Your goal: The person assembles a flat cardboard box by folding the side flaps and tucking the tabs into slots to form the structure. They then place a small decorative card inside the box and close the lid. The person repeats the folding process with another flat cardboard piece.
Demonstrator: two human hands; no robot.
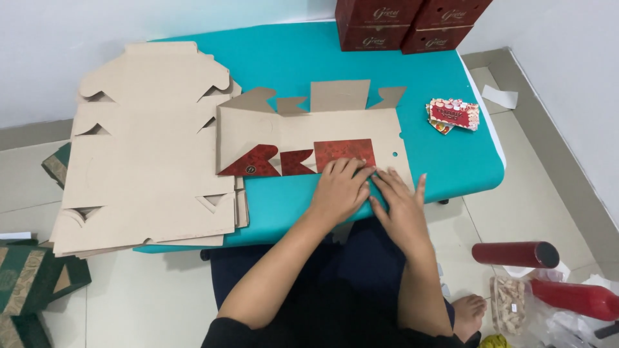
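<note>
Both hands pressing flat, no grip closed on anything: my left hand and right hand lie open, fingers spread, on the near edge of the flat cardboard box blank. It lies unfolded on the teal worktop, beside the stack of blanks; dark red boxes stand at the far edge.

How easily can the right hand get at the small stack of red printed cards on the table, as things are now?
Probably yes. The right hand presses the flat cardboard blank, and the cards lie beyond it, toward the table's right end. Only bare teal tabletop lies between them.
</note>
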